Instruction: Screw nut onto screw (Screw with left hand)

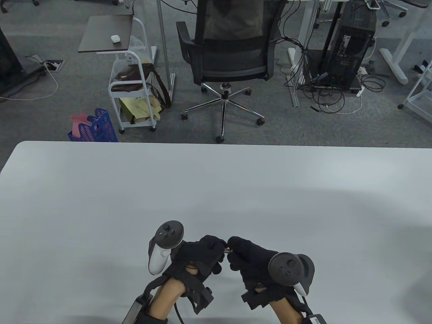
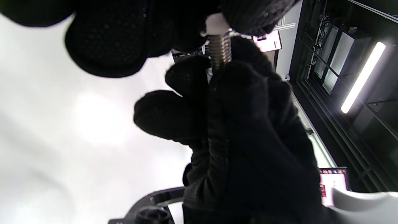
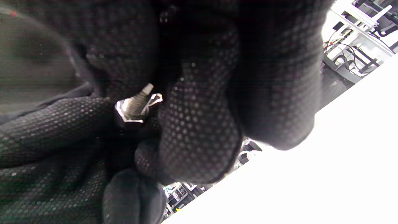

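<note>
Screw (image 2: 219,51) is shiny grey metal with little ridges all along it. It sits between the two hands, low in the middle of the table view, above the white table (image 1: 101,202). The left hand (image 1: 199,258) pinches one end with curled fingers. The right hand (image 1: 251,261) pinches the other end, where a silver nut (image 3: 124,113) shows.

Both hands' fingertips (image 2: 248,12) pinch a threaded screw (image 2: 219,51) carrying a nut (image 2: 216,25).
</note>
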`<act>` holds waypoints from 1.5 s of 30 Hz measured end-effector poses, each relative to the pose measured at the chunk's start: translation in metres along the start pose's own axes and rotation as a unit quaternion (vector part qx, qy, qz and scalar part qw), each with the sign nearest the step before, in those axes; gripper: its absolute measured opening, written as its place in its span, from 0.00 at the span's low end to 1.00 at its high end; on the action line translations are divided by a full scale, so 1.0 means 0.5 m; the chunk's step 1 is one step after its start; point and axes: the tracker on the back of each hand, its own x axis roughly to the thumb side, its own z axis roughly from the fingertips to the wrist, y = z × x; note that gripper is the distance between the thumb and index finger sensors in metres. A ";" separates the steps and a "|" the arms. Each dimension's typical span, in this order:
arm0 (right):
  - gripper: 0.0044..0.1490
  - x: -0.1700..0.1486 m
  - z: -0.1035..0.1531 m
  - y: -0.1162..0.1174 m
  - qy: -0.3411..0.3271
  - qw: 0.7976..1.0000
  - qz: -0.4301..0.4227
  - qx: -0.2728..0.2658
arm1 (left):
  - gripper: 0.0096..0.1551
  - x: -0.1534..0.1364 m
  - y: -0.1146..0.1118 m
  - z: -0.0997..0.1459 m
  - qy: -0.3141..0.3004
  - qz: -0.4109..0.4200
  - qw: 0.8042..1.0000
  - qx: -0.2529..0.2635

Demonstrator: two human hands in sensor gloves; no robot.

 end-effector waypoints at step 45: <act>0.29 0.000 0.002 -0.001 -0.002 1.000 -0.016 -0.005 | 0.35 -0.008 0.006 0.006 0.028 0.016 0.999 0.024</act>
